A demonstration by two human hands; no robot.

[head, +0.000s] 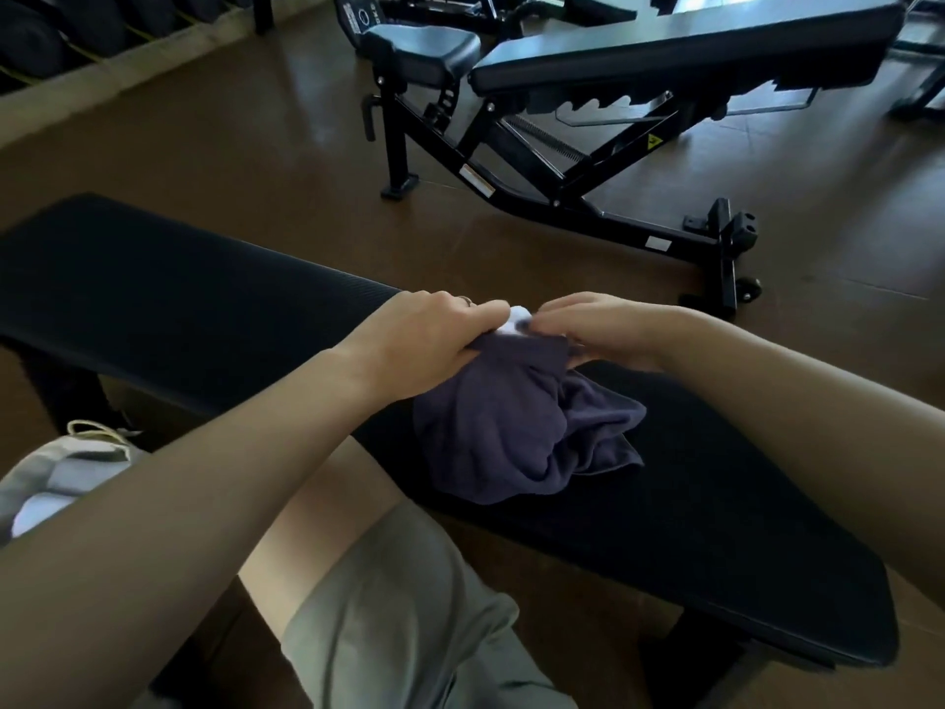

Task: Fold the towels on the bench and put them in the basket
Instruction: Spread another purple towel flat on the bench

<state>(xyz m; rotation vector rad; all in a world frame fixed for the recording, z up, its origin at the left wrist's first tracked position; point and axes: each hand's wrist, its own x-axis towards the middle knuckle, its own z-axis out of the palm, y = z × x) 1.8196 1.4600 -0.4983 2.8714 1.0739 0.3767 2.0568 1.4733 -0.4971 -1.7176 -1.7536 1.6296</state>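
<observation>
on the worktop (204, 319) the dark towel (521, 427) lies bunched; my left hand (434, 330) and right hand (603, 324) both pinch its top edge. i'd find corners, spread wide, then fold flat.

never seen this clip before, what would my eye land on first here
Both hands, left hand and right hand, gripping the top edge of a crumpled dark purple towel at the middle of the black flat bench. Behind it, an adjustable gym bench stands on the brown floor.
</observation>
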